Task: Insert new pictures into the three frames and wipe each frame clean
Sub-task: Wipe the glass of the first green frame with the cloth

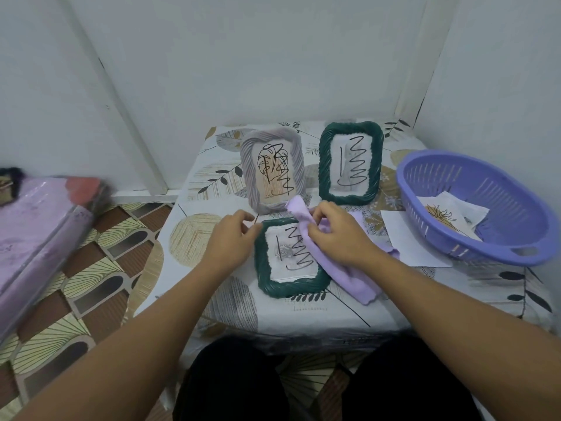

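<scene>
Wiping looks underway: the left hand (235, 230) pinches the flat green frame (290, 256) near the table's (349, 314) front edge, while the right hand (335, 230) grips the purple cloth (349, 278), which next needs rubbing across the scribbled glass.

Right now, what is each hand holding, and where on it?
The right hand grips the purple cloth near its upper end, over the lying green frame. The left hand pinches that frame's top left corner.
</scene>
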`<action>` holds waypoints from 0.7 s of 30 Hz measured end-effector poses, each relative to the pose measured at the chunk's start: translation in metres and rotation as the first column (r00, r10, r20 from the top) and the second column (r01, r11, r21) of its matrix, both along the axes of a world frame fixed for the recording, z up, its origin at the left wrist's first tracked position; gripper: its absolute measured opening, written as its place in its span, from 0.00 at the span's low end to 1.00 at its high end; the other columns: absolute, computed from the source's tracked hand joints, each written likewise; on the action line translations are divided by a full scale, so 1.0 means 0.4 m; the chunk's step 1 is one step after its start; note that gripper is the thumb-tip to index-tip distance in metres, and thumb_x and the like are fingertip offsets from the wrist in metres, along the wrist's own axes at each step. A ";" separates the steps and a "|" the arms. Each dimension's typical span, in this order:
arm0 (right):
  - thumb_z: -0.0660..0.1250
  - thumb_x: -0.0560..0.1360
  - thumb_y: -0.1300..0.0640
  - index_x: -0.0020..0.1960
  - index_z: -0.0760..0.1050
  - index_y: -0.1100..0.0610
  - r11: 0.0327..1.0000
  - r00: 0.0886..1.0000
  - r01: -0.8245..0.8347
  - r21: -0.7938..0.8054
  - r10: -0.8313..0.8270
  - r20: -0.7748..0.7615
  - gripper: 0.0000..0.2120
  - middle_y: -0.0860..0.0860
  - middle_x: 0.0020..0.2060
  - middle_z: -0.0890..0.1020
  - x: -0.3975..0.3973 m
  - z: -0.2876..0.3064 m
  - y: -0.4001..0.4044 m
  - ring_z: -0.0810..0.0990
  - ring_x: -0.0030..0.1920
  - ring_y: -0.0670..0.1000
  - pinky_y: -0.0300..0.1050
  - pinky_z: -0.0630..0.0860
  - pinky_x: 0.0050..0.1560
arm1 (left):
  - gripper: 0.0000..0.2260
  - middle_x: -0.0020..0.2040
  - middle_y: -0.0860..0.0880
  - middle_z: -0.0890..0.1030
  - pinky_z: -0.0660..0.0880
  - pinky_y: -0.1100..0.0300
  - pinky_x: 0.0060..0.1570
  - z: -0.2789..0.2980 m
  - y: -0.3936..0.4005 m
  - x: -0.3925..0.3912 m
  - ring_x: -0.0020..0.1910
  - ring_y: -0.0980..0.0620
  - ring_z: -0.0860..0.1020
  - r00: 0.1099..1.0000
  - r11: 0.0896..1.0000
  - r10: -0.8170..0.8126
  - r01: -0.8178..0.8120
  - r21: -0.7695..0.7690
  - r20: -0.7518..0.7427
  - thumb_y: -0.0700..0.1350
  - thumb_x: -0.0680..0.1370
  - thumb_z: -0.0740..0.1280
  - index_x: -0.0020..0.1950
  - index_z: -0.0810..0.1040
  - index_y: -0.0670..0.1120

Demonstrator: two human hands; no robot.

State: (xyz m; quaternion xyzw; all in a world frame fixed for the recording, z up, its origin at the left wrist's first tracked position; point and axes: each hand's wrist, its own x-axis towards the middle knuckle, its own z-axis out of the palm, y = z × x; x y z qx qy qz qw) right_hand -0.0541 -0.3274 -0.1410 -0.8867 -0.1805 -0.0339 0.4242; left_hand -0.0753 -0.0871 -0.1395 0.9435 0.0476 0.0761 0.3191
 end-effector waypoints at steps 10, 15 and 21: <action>0.66 0.81 0.51 0.51 0.73 0.44 0.996 0.993 -0.093 -0.003 0.093 -0.069 0.02 0.47 0.41 0.81 0.025 0.000 0.050 0.79 0.41 0.50 0.51 0.77 0.45 | 0.22 0.48 0.54 0.74 0.74 0.52 0.54 -0.106 0.020 -0.015 0.52 0.52 0.73 0.997 1.000 -0.009 0.007 0.025 0.083 0.63 0.78 0.67 0.69 0.79 0.55; 0.70 0.78 0.46 0.48 0.79 0.47 0.996 0.995 -0.090 -0.030 0.088 -0.042 0.05 0.45 0.41 0.82 0.037 -0.021 0.074 0.79 0.43 0.47 0.53 0.78 0.47 | 0.24 0.50 0.53 0.74 0.72 0.54 0.54 -0.116 0.018 -0.017 0.53 0.52 0.72 0.994 0.999 -0.021 0.016 0.048 0.106 0.65 0.78 0.64 0.70 0.79 0.56; 0.68 0.79 0.45 0.47 0.80 0.47 0.990 0.997 0.036 -0.136 -0.028 0.066 0.07 0.42 0.43 0.82 0.052 -0.041 0.081 0.77 0.47 0.46 0.52 0.77 0.49 | 0.20 0.49 0.54 0.74 0.70 0.56 0.52 -0.123 0.021 -0.010 0.53 0.53 0.72 0.993 0.999 0.006 -0.011 0.038 0.117 0.61 0.80 0.66 0.69 0.80 0.55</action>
